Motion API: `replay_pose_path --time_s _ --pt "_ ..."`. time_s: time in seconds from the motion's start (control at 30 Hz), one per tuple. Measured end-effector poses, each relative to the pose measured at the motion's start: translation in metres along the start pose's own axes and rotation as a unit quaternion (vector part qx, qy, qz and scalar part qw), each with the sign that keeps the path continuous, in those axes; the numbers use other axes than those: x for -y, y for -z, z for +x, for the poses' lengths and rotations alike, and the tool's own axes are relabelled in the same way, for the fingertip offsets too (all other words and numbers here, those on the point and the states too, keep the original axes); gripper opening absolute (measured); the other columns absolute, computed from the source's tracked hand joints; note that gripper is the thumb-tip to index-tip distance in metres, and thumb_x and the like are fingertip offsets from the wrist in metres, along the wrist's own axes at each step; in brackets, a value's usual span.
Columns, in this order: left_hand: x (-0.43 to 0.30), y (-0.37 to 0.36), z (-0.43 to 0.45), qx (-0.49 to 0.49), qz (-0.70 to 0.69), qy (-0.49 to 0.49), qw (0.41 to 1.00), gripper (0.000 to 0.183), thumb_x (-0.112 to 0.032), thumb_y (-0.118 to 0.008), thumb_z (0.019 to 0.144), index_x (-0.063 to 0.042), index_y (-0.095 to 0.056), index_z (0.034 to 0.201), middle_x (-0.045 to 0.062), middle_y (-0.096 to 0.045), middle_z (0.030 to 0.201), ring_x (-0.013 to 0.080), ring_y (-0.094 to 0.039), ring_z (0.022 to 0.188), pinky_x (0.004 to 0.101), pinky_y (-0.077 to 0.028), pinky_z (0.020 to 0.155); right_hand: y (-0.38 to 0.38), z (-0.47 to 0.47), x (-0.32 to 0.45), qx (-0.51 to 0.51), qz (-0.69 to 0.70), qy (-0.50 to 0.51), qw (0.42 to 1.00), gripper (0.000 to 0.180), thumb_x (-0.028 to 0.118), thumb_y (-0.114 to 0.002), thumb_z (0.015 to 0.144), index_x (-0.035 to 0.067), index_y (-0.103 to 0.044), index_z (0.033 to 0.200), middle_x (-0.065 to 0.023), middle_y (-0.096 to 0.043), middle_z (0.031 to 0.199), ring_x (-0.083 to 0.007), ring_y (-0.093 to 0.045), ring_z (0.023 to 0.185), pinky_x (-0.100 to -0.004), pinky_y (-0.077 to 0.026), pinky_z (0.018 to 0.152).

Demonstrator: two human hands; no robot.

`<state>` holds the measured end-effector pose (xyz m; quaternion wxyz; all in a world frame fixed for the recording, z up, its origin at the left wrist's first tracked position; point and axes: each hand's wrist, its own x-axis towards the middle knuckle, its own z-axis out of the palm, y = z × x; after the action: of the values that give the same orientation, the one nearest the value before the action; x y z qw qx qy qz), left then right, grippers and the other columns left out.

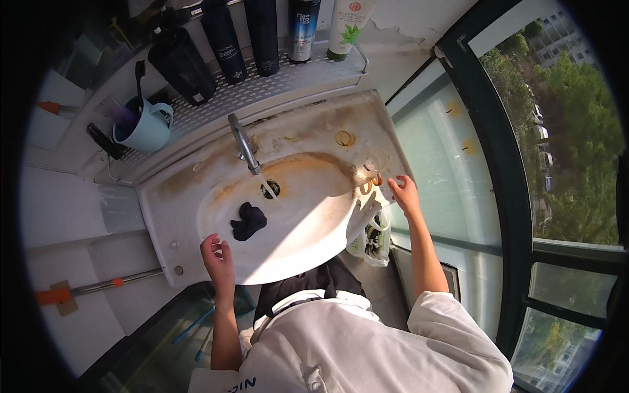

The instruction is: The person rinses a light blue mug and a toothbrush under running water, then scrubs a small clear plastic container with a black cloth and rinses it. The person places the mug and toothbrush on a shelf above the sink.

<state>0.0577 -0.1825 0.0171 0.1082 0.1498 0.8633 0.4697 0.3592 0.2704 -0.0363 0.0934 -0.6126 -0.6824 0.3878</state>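
Water runs from a chrome faucet into a stained white ceramic washbasin, landing by the dark drain. A crumpled dark fabric piece, perhaps a sock, lies on the basin floor left of the drain. My left hand hovers over the front left rim, fingers loosely curled and nothing in them. At the right rim is my right hand, empty with its fingers apart. Just left of it sit small orange-brown rings and what looks like a clear plastic dish.
Above the basin, a perforated metal shelf carries several bottles, a facial cleanser tube and a light blue mug with a toothbrush. A plastic bag hangs below the right rim. A dark-framed window stands at right.
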Motion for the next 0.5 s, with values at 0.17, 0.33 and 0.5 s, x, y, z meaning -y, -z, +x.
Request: replay_pose_path --time_s 0.17,0.33,0.5 --pt "-0.011 -0.017 -0.024 0.059 -0.009 0.018 0.998 0.027 -0.005 -0.063 0.094 -0.005 -0.058 0.12 0.008 -0.06 0.106 0.0167 -0.059 0.087 0.0297 -0.05 0.072 -0.039 -0.001 0.012 0.16 0.236 -0.123 0.951 0.034 0.038 -0.066 0.098 0.006 -0.063 0.11 -0.0011 -0.064 0.077 -0.0075 -0.052 0.059 -0.0238 -0.041 0.052" --pt "-0.023 -0.033 -0.028 0.09 -0.005 -0.007 0.996 0.023 -0.003 -0.062 0.093 -0.003 -0.059 0.116 0.009 -0.062 0.103 0.0181 -0.061 0.088 0.0302 -0.051 0.072 -0.051 0.0 -0.003 0.118 0.209 0.046 0.97 0.029 0.031 -0.059 0.103 0.005 -0.06 0.091 0.0016 -0.057 0.073 -0.0076 -0.049 0.063 -0.0241 -0.041 0.057" --pt "-0.018 -0.044 -0.032 0.09 -0.003 -0.001 0.996 0.019 -0.007 -0.062 0.095 -0.005 -0.061 0.114 0.007 -0.066 0.102 0.016 -0.062 0.09 0.029 -0.049 0.074 -0.036 -0.024 0.014 0.032 0.091 0.172 0.98 0.029 0.028 -0.061 0.102 0.002 -0.06 0.09 0.0017 -0.054 0.071 -0.0076 -0.049 0.065 -0.0249 -0.042 0.061"
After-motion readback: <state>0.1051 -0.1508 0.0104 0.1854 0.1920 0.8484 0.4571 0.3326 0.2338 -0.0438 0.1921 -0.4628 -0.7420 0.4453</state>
